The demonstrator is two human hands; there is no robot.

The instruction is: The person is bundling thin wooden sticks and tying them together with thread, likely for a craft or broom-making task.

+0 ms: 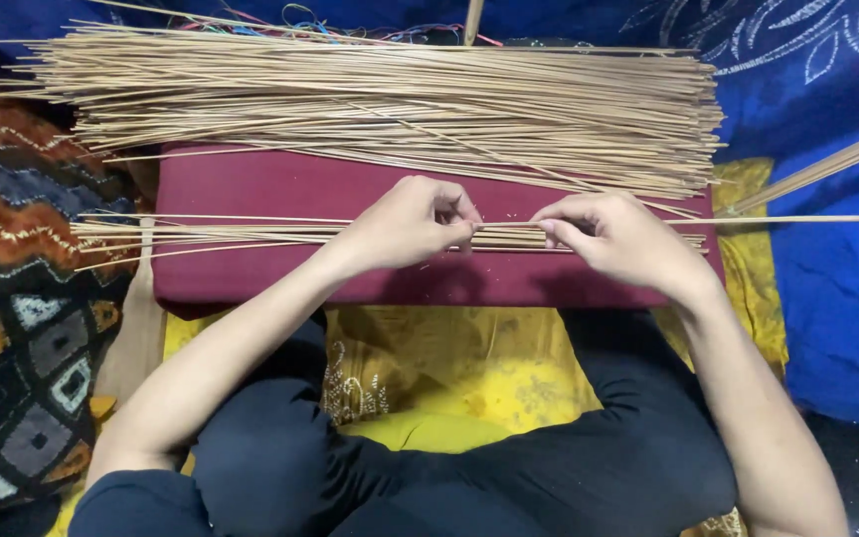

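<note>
Hands pinch thin sticks on maroon board; big stick pile lies behind

My forearms are bare up to the elbows, my left hand and right hand carry no rings, and I wear dark navy trousers

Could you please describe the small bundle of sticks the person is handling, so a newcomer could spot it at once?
Find the maroon board across the lap. On its near half lies a thin bundle of pale sticks, pinched by the left hand and right hand. Unlike the big stick pile behind, it is sparse and lies nearer the person.
</note>
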